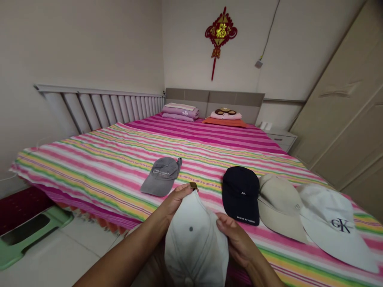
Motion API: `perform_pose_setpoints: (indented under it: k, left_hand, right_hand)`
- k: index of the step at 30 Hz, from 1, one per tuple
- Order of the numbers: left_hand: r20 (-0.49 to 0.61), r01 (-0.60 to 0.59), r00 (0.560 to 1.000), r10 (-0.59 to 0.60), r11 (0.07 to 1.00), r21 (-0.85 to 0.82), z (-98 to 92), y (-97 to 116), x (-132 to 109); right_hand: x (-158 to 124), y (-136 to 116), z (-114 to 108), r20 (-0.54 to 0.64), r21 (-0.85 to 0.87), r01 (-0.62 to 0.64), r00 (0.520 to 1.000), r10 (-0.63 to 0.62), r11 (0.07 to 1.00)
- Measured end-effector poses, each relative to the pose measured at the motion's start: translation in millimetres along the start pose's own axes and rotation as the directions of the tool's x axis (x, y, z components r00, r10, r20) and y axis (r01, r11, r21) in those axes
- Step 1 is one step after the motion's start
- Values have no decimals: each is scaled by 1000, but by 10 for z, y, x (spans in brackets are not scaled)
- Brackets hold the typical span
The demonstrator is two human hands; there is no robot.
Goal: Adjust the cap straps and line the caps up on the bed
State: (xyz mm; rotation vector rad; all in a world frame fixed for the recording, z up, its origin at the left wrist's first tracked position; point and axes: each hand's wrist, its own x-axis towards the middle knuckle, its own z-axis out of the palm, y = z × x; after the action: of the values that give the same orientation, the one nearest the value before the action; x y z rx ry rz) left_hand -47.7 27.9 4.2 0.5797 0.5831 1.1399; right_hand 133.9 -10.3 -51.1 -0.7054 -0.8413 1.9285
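Observation:
A white baseball cap [196, 239] hangs between my two hands at the bed's front edge, its top button toward me. My left hand [176, 199] pinches the cap near its strap, where a small brass-coloured buckle [194, 185] sticks up. With thumb and fingers, my right hand [231, 235] grips the cap's right side. On the bed beyond lies a grey cap [163, 175], brim toward the front left. To the right, a dark navy cap [241, 195], a beige cap [281, 205] and a white cap with black letters [335, 223] lie in a row, partly overlapping.
The bed has a striped cover [98, 163]. Folded lilac bedding [181, 112] and a pink pillow [226, 115] rest by the headboard [191, 97]. A radiator [104, 103] lines the left wall. A green stool [38, 231] stands on the floor at left, a wardrobe [344, 103] at right.

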Motion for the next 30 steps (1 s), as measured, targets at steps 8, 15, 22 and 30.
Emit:
perform_pose_setpoints:
  k: [8,15,22,30]
  left_hand:
    - [118,173,980,-160,979,-111,-541,-14,-47]
    - [132,318,932,-337,937,144,-1070,-339,-189]
    - [263,125,957,-122,992,2,-1025,-294,-272]
    - [147,104,985,-92,991,-82,-1160,-797,-363]
  right_hand:
    - [64,-213,135,-267,197,193,954,-137,961]
    - [193,-219,256,-302,196,168,948,-104,966]
    - [471,-414,44,-432,241,240,894,-118,940]
    - [848,-351,-359,-440,194,218,891,-114,956]
